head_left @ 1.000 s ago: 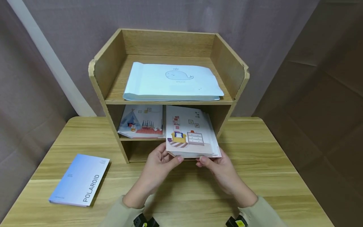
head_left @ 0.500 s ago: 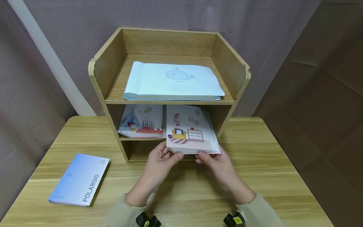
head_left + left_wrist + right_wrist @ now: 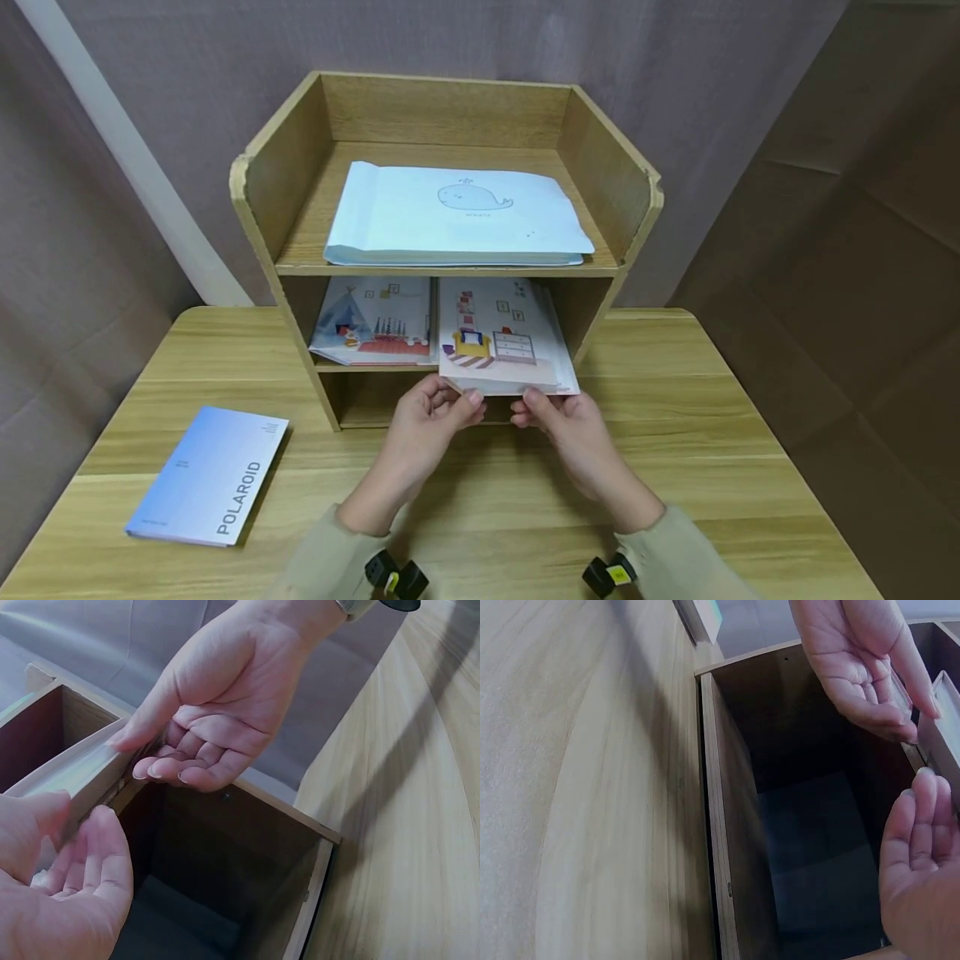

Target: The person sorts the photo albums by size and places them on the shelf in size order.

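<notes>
A thick white book with a cartoon room on its cover lies flat on the right half of the middle shelf, its front end sticking out past the shelf edge. My left hand pinches its front left corner, thumb at the top edge and fingers curled beneath. At the front right corner my right hand grips it the same way. The left wrist view shows both thumbs against the book's edge. Beside it on the left lies a similar book with a blue tent drawing.
A wooden shelf unit stands on the wooden table. Its top tier holds a pale blue whale-covered book. A blue POLAROID album lies on the table at left. Grey curtains hang behind.
Both hands have moved forward, sliding the white book further into the middle shelf. The other books and the POLAROID album have stayed in place.
</notes>
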The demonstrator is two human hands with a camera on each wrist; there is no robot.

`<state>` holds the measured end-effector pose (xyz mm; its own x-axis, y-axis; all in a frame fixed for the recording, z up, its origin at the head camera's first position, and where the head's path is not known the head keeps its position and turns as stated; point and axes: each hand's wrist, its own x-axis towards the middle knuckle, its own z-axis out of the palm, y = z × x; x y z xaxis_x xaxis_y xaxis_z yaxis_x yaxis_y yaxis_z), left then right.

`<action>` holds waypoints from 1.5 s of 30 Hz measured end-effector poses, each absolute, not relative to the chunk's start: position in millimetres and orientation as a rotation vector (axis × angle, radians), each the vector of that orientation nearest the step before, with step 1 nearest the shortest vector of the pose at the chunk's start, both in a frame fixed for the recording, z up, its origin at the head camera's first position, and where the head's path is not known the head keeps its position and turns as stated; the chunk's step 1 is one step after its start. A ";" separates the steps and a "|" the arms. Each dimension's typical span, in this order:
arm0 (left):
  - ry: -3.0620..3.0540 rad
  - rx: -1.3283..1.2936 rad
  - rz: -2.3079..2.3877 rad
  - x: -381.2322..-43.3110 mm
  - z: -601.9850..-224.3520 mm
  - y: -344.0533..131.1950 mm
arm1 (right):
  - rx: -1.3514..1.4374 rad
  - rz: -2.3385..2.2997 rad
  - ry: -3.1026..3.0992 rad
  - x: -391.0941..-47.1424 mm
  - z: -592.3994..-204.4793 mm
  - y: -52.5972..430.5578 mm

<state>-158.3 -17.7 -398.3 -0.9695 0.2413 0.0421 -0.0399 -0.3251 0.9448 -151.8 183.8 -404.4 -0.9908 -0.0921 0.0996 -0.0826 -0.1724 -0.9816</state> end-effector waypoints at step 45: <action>1.850 0.105 2.350 -175.8 -405.1 -10.0 | 0.126 -2.158 2.291 -170.4 -400.8 168.0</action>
<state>-175.8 -10.0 -405.1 -0.9865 0.1595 -0.0365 -0.0729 -0.2287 0.9708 -170.4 168.0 -400.8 -0.9968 0.0639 -0.0490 0.0527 0.0583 -0.9969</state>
